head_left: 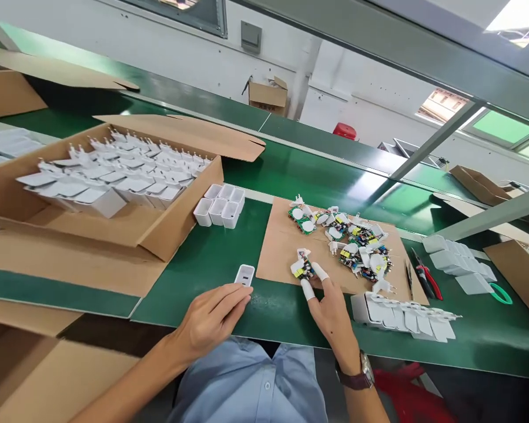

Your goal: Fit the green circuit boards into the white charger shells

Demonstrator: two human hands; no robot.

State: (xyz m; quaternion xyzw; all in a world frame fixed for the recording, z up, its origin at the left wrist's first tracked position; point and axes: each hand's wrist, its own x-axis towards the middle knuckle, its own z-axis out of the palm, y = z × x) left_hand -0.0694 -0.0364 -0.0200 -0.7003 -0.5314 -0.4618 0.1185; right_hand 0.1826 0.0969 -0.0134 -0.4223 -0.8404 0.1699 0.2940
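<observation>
My left hand point(218, 317) is closed around the lower end of a small white plastic housing point(245, 272), its open side facing up. White finger cots cover the thumb and index finger of my right hand point(328, 305). Those two fingertips pinch the near edge of a small circuit board point(303, 269) with yellow parts and a white plug piece. This board is at the front left of a flat cardboard sheet point(275, 252). Farther right on the sheet lies a pile of similar circuit boards point(361, 244) with white plug pieces attached.
A shallow cardboard box point(158, 235) of white plug adapters stands at left, beside grouped empty housings point(220, 205). At right are a row of adapters point(401, 317), tweezers point(408, 279), red-handled pliers point(427, 279), more white housings point(458, 261) and a green ring point(500, 294).
</observation>
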